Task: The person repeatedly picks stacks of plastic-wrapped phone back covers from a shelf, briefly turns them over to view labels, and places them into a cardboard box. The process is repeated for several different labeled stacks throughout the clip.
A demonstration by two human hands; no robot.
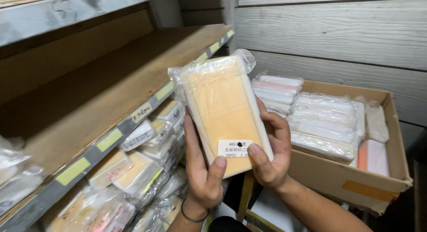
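hands both pinching one plastic-wrapped orange packet point(224, 111) mid-frame, left hand point(202, 174) and right hand point(271, 154) thumbs pressed beside its white label, tilted up for reading; cardboard box point(356, 174) of similar packets right; shelf point(111, 103) left

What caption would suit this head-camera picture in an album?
Both hands, left and right, hold up a plastic-wrapped orange packet between a stocked shelf and a cardboard box.
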